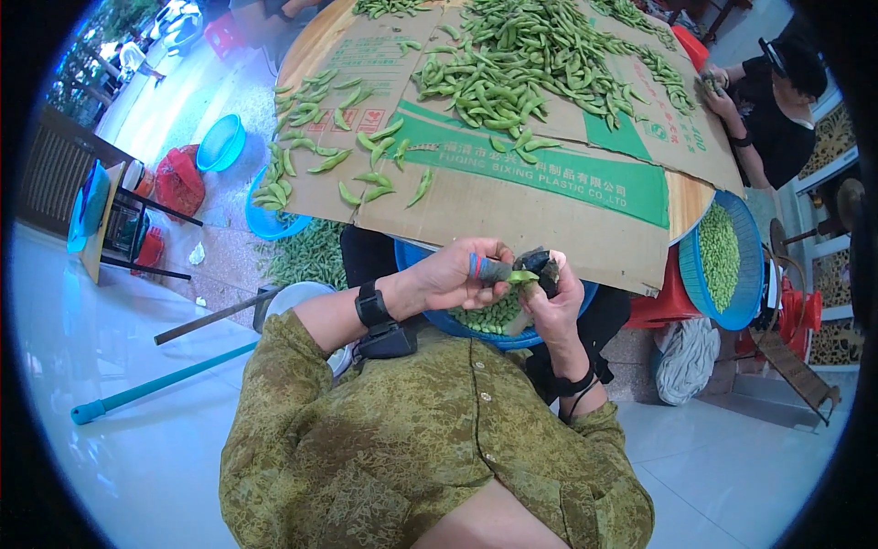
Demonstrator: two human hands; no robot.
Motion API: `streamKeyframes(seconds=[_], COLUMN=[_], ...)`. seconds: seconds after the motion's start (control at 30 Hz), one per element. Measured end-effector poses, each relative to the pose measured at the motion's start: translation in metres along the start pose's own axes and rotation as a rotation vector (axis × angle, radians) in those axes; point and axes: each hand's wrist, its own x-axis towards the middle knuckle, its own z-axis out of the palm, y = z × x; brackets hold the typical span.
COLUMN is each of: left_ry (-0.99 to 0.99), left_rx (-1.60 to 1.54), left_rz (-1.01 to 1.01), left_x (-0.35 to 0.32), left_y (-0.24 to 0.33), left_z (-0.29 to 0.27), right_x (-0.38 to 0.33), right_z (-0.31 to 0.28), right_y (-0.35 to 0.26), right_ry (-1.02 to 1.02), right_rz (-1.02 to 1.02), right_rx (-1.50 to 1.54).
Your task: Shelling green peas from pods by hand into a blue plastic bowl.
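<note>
Between my two hands is a green bean pod [522,276], above a blue basket [437,319] of shelled green beans [489,317]. My left hand [457,274] is closed on the pod's left end, a grey wrap with blue and red bands around one finger. My right hand [556,300] pinches the other end, with dark coverings on its fingertips. The fingers hide part of the pod. Just beyond my hands, flattened cardboard [540,224] covers a round wooden table, with a large heap of bean pods [512,69] and several loose pods [375,183] on it.
At the right, a person [777,110] in black handles something small at the table's edge. Another blue basket [745,316] of shelled beans stands below. Empty pods [311,256] lie on the floor at left, near a teal pole [165,380] and a blue basin [220,144].
</note>
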Motion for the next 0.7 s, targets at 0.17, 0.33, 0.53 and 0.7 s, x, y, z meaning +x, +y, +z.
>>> streamKeyframes(seconds=[0.17,0.33,0.53,0.7], left_ry=[0.112,0.286,0.272,0.290], left_rx=[0.187,1.351,0.468,0.228], left_rz=[0.029,0.583,0.120,0.011], left_x=[0.008,-0.005,-0.010,-0.004], left_y=[-0.003,0.001,0.006,0.004], left_z=[0.010,0.029,0.017,0.005], right_x=[0.004,0.001,-0.002,0.002], right_z=[-0.008,-0.003,-0.001,-0.004], right_y=[-0.007,-0.008,-0.003,0.006], right_ry=[0.074,0.015,-0.109,-0.109], right_rz=[0.216,0.066,0.026,-0.026], right_rx=[0.160,-0.140,-0.012,-0.064])
